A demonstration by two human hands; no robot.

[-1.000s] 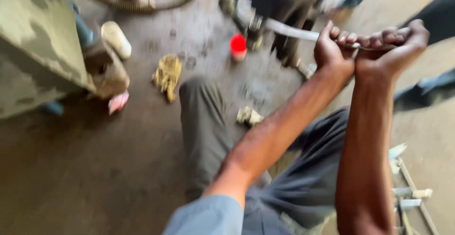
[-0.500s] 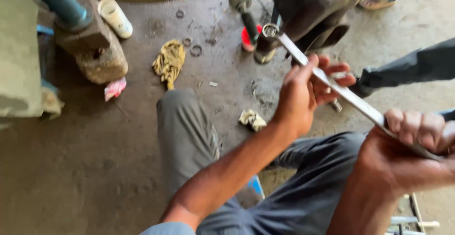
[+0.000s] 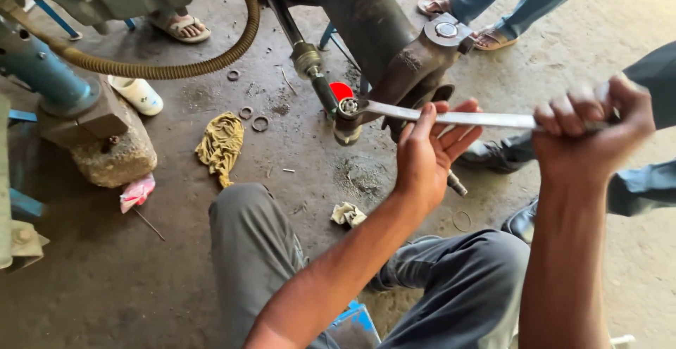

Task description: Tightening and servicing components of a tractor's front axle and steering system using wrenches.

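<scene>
A long steel ring wrench (image 3: 479,119) lies almost level, its ring end (image 3: 348,107) seated on a nut at the bottom of a dark rod joint (image 3: 310,64) under a heavy axle part (image 3: 394,53). My right hand (image 3: 591,134) is clenched around the far end of the wrench handle. My left hand (image 3: 429,153) rests against the middle of the shaft, thumb over it and fingers spread behind it. My knees in grey trousers (image 3: 246,250) are drawn up below.
On the dirty concrete floor lie a yellow rag (image 3: 220,145), metal rings (image 3: 253,118), a small crumpled cloth (image 3: 347,214), a white bottle (image 3: 137,94) and a red cap (image 3: 341,90). A ribbed hose (image 3: 162,69) arcs over a stone block (image 3: 116,155). Other people's feet (image 3: 179,25) (image 3: 493,155) stand around.
The wrench handle has swung up from sloping down-right to nearly level. My right hand rose with it, and my left hand has loosened its hold on the shaft.
</scene>
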